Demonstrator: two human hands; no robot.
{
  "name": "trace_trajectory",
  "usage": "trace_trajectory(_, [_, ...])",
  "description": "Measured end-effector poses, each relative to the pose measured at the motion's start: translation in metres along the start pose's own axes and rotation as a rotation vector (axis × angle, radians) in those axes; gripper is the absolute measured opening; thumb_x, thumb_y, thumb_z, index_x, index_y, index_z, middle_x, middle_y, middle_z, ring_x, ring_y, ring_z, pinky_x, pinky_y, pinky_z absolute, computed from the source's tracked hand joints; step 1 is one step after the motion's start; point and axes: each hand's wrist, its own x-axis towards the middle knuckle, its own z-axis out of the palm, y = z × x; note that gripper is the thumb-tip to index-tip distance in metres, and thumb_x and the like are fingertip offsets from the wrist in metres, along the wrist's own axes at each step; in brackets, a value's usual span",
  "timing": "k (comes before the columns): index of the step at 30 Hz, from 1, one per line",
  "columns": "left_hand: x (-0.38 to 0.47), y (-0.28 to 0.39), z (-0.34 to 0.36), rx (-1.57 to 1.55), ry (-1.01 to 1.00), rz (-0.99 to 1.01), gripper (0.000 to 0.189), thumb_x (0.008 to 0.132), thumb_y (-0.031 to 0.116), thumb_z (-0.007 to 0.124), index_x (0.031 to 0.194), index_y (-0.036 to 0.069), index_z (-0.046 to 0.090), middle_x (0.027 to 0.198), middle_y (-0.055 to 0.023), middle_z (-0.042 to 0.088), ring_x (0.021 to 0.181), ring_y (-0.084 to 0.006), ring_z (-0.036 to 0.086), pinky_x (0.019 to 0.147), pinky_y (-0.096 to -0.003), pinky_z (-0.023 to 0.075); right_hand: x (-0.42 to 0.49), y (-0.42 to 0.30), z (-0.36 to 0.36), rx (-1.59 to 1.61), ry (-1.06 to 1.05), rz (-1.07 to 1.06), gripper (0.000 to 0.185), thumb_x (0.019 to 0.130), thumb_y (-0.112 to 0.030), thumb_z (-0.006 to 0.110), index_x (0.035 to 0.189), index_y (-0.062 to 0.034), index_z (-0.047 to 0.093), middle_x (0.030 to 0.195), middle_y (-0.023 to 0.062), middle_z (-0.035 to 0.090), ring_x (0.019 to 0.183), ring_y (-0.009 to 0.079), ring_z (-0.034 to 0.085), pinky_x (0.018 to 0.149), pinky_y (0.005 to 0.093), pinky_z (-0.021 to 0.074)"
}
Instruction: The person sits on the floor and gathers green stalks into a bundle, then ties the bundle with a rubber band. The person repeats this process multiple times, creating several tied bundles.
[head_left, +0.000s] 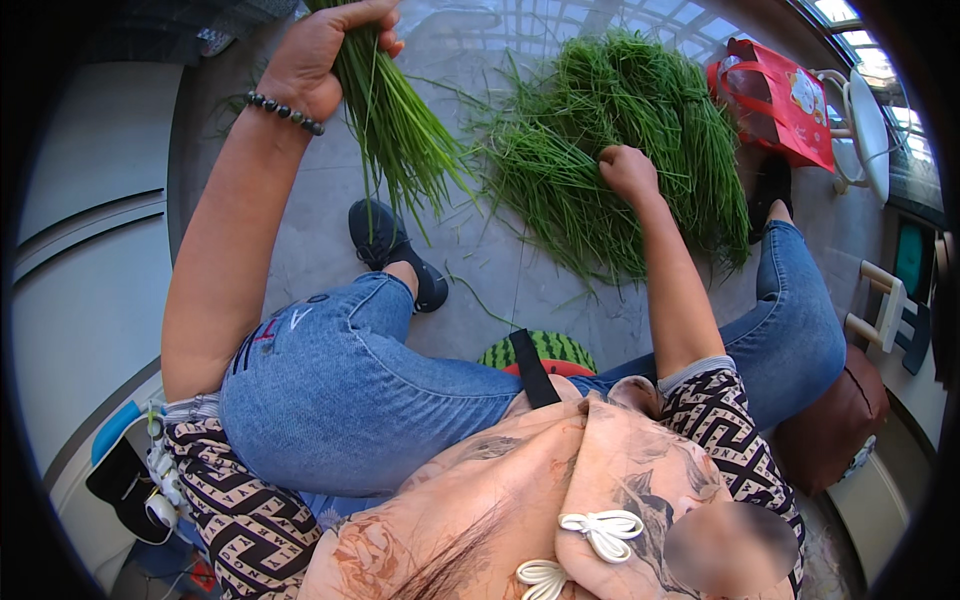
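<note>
A bunch of long green garlic chives (386, 112) hangs from my left hand (315, 56) at the top, its blades spreading down to the right. My left fingers are wrapped round the bunch, and the upper end runs out of the picture. On the tiled floor lies a large heap of the same chives (570, 187). My right hand (628, 172) rests in the middle of this heap with curled fingers. Its fingertips are turned away, so whether blades are pinched in them is hidden.
Behind the heap at the right stands a red bag (784, 105) beside a white round-topped object (866, 135). My dark shoe (394, 251) is left of the heap. A watermelon-patterned round thing (551, 349) lies between my legs. White cabinets (90, 247) line the left side; a brown seat (832, 424) is at right.
</note>
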Motion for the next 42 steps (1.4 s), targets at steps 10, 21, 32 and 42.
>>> trace_trajectory(10, [0.007,-0.01,-0.015,0.1,-0.161,-0.015,0.024,0.09,0.015,0.057,0.108,0.0,0.055,0.075,0.0013,0.053,0.066,-0.0073,0.052,0.075,-0.0243,0.0445,-0.009,-0.039,0.021,-0.024,0.441,-0.46,0.021,0.073,-0.007,0.055,0.093,-0.0109,0.061,0.095,0.0049,0.06,0.093,0.0256,0.057,0.078,0.0387,0.0451])
trace_trajectory(21, [0.007,-0.014,-0.012,0.109,-0.172,-0.001,0.024,0.09,0.016,0.057,0.108,0.0,0.054,0.075,0.0013,0.052,0.065,-0.0073,0.051,0.074,-0.0246,0.0446,-0.045,-0.073,0.04,-0.169,-0.25,-0.281,0.025,0.08,-0.03,0.06,0.074,-0.007,0.066,0.078,0.0139,0.065,0.076,0.0324,0.064,0.065,0.0443,0.049])
trace_trajectory(32, [0.006,-0.015,-0.009,0.086,-0.144,-0.047,0.024,0.089,0.015,0.057,0.108,0.0,0.054,0.075,0.0013,0.053,0.065,-0.0074,0.051,0.075,-0.0243,0.0449,0.003,-0.035,0.032,0.081,0.146,-0.025,0.013,0.079,-0.019,0.057,0.084,-0.0097,0.063,0.089,0.0125,0.062,0.084,0.0324,0.061,0.07,0.0441,0.0502])
trace_trajectory(42, [0.005,-0.021,-0.005,0.099,-0.08,-0.045,0.02,0.086,0.013,0.061,0.101,0.0,0.061,0.076,-0.0001,0.058,0.064,-0.009,0.055,0.068,-0.0251,0.0487,0.0,-0.029,0.037,-0.079,0.154,-0.023,0.01,0.08,-0.017,0.056,0.085,-0.0103,0.06,0.092,0.0102,0.059,0.085,0.0305,0.06,0.07,0.0444,0.0494])
